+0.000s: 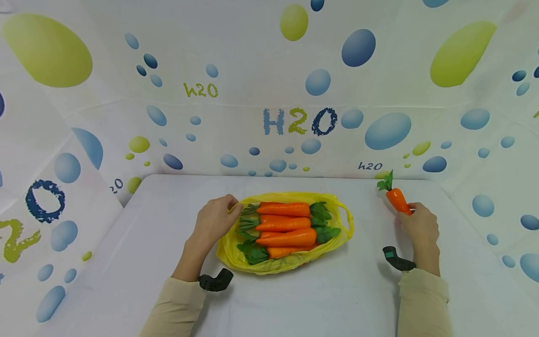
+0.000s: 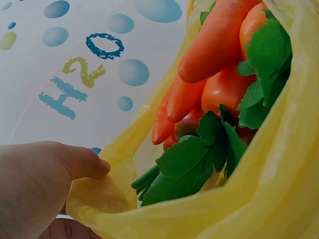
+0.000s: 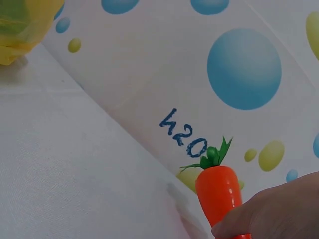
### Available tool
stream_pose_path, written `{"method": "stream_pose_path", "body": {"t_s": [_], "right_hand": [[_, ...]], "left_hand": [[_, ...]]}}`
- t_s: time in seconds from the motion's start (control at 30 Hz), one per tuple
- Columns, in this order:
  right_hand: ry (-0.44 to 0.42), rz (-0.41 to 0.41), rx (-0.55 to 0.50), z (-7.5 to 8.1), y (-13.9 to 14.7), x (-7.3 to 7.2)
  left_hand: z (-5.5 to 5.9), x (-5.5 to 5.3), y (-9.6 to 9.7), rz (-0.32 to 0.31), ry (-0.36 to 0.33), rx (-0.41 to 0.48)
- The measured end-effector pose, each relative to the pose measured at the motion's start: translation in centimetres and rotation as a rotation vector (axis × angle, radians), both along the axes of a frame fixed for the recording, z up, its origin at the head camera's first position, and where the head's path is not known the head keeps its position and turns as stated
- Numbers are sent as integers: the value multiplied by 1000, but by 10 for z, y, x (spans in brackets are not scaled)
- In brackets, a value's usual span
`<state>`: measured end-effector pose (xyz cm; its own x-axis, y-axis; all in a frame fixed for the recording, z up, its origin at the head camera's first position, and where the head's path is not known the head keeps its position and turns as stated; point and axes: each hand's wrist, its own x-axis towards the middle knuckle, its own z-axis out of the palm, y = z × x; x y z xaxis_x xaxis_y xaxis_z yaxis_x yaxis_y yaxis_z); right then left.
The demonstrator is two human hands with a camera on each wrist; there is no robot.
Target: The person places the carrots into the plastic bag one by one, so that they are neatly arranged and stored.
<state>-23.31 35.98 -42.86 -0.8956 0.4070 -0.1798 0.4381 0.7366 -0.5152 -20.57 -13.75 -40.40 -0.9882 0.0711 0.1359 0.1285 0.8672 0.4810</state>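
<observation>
A yellow plastic bag (image 1: pixel 229 255) lies open on the table, filled with several orange toy carrots (image 1: pixel 286 238) with green leaves. At the bag's left rim, my left hand (image 1: pixel 216 219) pinches the plastic between thumb and fingers; the left wrist view shows the thumb (image 2: pixel 87 164) on top of the yellow film. Off to the right, my right hand (image 1: pixel 421 227) holds a single small carrot (image 1: pixel 397 200) by its lower end, leaves pointing up and away. In the right wrist view that carrot (image 3: pixel 219 191) shows its glossy body, its tip hidden by the thumb.
A white cloth covers the table (image 1: pixel 337 299). Behind it hangs a white curtain (image 1: pixel 252 56) printed with blue and green drops and H2O lettering. A yellow handle loop (image 1: pixel 348 220) sticks out at the bag's right end. Each wrist wears a black camera mount (image 1: pixel 215 281).
</observation>
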Motion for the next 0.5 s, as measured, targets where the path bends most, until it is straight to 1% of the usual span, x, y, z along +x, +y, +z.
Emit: {"method": "stream_pose_path", "body": {"t_s": [0.4,0.5], "right_hand": [[7,5,1,0,-2,-2],[-3,10,-11,0,1,-4]], "left_hand": [[0,1,1,1,7,-1],[0,1,1,2,6,-3]]}}
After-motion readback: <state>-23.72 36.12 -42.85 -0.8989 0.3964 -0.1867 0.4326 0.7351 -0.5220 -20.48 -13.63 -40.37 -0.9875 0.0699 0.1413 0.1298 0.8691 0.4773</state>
